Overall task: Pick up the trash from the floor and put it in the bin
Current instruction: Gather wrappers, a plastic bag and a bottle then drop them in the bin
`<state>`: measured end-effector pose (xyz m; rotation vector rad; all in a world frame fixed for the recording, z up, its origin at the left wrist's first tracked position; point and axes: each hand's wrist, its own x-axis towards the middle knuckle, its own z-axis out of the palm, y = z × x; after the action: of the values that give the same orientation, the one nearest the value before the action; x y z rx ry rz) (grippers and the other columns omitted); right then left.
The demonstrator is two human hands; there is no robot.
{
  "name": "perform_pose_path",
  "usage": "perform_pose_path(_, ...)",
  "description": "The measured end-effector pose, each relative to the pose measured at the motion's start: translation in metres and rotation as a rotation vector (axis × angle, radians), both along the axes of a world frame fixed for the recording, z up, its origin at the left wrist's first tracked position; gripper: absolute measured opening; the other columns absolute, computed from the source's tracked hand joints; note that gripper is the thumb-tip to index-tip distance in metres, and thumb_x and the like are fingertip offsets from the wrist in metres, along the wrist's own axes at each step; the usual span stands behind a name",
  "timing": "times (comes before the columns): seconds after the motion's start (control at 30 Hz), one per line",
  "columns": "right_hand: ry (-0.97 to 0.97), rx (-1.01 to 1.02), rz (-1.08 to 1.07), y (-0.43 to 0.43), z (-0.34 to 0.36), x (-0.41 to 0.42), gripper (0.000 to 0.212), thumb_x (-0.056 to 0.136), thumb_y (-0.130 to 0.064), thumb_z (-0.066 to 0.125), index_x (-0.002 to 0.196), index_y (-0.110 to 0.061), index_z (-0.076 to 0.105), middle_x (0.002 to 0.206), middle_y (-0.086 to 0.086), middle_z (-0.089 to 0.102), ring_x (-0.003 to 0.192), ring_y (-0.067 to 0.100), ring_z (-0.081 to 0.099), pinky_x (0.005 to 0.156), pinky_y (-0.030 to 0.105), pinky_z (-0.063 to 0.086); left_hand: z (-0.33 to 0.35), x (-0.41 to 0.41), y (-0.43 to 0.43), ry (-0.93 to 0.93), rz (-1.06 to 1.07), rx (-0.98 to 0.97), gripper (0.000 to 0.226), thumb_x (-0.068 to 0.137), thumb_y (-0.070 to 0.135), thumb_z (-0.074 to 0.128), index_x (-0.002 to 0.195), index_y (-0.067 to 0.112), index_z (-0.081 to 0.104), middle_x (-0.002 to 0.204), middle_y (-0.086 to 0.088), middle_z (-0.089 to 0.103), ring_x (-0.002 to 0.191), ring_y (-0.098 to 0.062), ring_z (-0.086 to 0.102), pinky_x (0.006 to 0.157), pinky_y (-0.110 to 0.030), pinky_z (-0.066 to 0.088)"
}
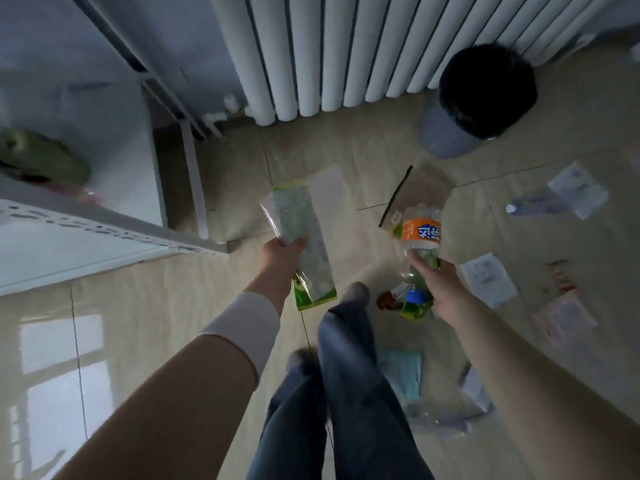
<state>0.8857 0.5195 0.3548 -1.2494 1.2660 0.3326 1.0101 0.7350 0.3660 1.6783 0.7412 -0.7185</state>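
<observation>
My left hand (281, 255) grips a long green and clear plastic wrapper (304, 233) above the floor. My right hand (441, 287) holds an empty clear bottle (420, 233) with an orange label and a blue cap, bottom end pointing away from me. The grey bin (446, 135) with a black liner stands at the upper right, beside the radiator. More trash lies on the tiled floor: a clear bag with a black strip (420, 190), white paper packets (488, 280), a small water bottle (530, 206), a teal cloth (401, 372).
A white radiator (346, 53) runs along the back wall. A white shelf unit (86, 216) fills the left side. My legs in blue jeans (349, 375) stand in the middle. Pink and red wrappers (562, 317) lie at the right.
</observation>
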Motion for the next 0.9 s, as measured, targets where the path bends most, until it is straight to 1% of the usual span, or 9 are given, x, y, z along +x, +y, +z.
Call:
perform_pose_path(0.07,-0.016,0.003,-0.066,-0.024,-0.001,0.016,0.074,0.075,-0.045,0.07,0.134,-0.009,0.042,0.124,0.014,0.058,0.108,0.027,0.058,0.092,0.038,0.047,-0.001,0.027,-0.034,0.002,-0.042,-0.014,0.018,0.08,0.01,0.068,0.096,0.005,0.06,0.088,-0.009,0.063,0.086,-0.027,0.061,0.087,-0.041,0.052)
perform_pose_path(0.17,-0.041,0.009,-0.153,-0.066,-0.003,0.042,0.068,0.074,-0.043,0.071,0.129,-0.009,0.049,0.121,0.011,0.061,0.105,0.025,0.059,0.092,0.037,0.047,-0.01,0.064,-0.088,0.016,-0.105,-0.026,0.027,0.081,0.008,0.068,0.104,-0.003,0.06,0.082,-0.007,0.062,0.08,-0.027,0.061,0.079,-0.038,0.054)
perform_pose_path(0.33,-0.028,-0.038,-0.246,-0.141,-0.005,0.075,0.065,0.075,-0.043,0.07,0.127,-0.008,0.051,0.119,0.01,0.062,0.1,0.023,0.059,0.08,0.031,0.046,-0.02,0.117,-0.188,0.012,-0.244,-0.057,0.018,0.081,0.01,0.068,0.095,0.005,0.058,0.086,-0.008,0.062,0.081,-0.027,0.061,0.076,-0.033,0.05)
perform_pose_path(0.5,-0.038,-0.046,-0.336,-0.208,0.002,0.11,0.062,0.076,-0.042,0.071,0.124,-0.007,0.053,0.121,0.013,0.063,0.11,0.029,0.061,0.101,0.042,0.046,-0.014,0.158,-0.279,0.01,-0.393,-0.122,0.024,0.083,0.01,0.066,0.104,-0.001,0.059,0.077,-0.005,0.062,0.064,-0.017,0.06,0.05,-0.02,0.052)
perform_pose_path(0.53,-0.043,-0.042,-0.354,-0.221,0.004,0.119,0.062,0.075,-0.042,0.071,0.124,-0.008,0.054,0.121,0.013,0.063,0.11,0.029,0.061,0.102,0.044,0.045,-0.012,0.167,-0.296,0.003,-0.421,-0.125,0.026,0.083,0.01,0.065,0.105,-0.003,0.059,0.079,-0.006,0.063,0.065,-0.018,0.061,0.05,-0.019,0.053)
perform_pose_path(0.63,-0.055,-0.046,-0.39,-0.263,0.001,0.147,0.054,0.077,-0.039,0.071,0.119,-0.009,0.055,0.121,0.013,0.063,0.107,0.028,0.062,0.102,0.045,0.046,-0.014,0.195,-0.346,-0.011,-0.491,-0.136,0.034,0.083,0.01,0.066,0.112,-0.008,0.057,0.105,-0.018,0.065,0.083,-0.029,0.063,0.079,-0.031,0.054)
perform_pose_path(0.7,-0.07,-0.042,-0.424,-0.295,-0.011,0.168,0.048,0.077,-0.036,0.071,0.113,-0.01,0.053,0.121,0.012,0.062,0.09,0.022,0.064,0.089,0.038,0.052,-0.024,0.216,-0.383,-0.004,-0.534,-0.15,0.036,0.083,0.009,0.065,0.115,-0.006,0.056,0.11,-0.018,0.063,0.089,-0.028,0.063,0.084,-0.034,0.05)
perform_pose_path(0.77,-0.057,-0.034,-0.46,-0.329,-0.03,0.191,0.06,0.076,-0.034,0.072,0.123,-0.005,0.047,0.118,0.011,0.062,0.072,0.012,0.062,0.065,0.027,0.051,-0.04,0.24,-0.422,0.011,-0.589,-0.158,0.038,0.084,0.011,0.065,0.118,-0.003,0.055,0.109,-0.015,0.063,0.092,-0.028,0.062,0.085,-0.034,0.05)
perform_pose_path(0.9,-0.018,-0.059,-0.466,-0.397,-0.093,0.238,0.077,0.075,-0.031,0.074,0.135,-0.004,0.035,0.103,0.005,0.061,0.066,0.007,0.057,0.041,0.018,0.046,-0.099,0.291,-0.501,0.024,-0.706,-0.148,0.041,0.084,0.012,0.065,0.122,0.0,0.053,0.115,-0.015,0.063,0.101,-0.031,0.063,0.092,-0.041,0.051)
